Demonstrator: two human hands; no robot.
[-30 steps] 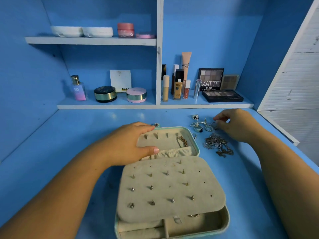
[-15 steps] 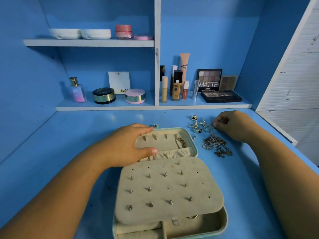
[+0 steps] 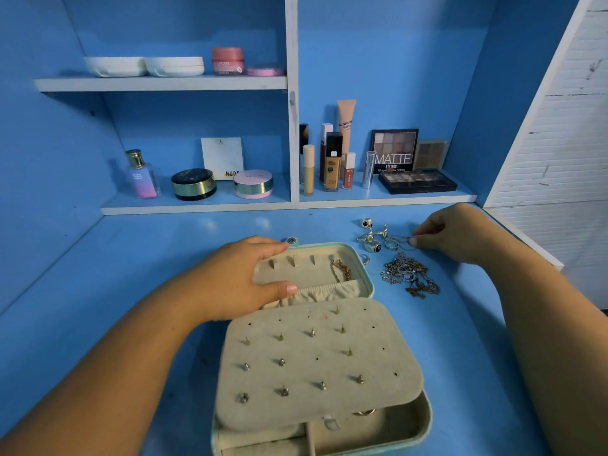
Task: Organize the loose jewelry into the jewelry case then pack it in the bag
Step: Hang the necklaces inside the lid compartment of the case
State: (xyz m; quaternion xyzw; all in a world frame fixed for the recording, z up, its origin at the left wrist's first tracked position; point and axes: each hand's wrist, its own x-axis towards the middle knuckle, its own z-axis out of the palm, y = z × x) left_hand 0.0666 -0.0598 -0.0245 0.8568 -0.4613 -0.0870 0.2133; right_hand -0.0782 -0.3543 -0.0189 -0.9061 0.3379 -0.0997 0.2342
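Loose jewelry sits right of centre on the desk [image 3: 131, 291]: rings cluster [image 3: 373, 240], with the chain pile [image 3: 408, 274] just below it in frame, both just beside the jewelry case [image 3: 424, 419] lid. Case is open, centre-bottom.

L hand [image 3: 240, 281] lies flat on the lid, fingers straight, thumb at the elastic pocket; steadying, not gripping. R hand [image 3: 460, 235] fingers are pinched narrow on a thin hoop [image 3: 403, 242] at the cluster's right edge.

Handling est.: all light, small, hard metal, slippery. Rings: pinch by the band, one at a time. Chains are limp + tangled; lift one strand and the whole pile prob comes w/ it.

Hidden: bottom compartments mostly under the stud panel [image 3: 296, 376] and cut off by frame bottom. Gold chain [image 3: 342, 269] in the lid only partly seen. Hoop type unclear. Bag not in view.
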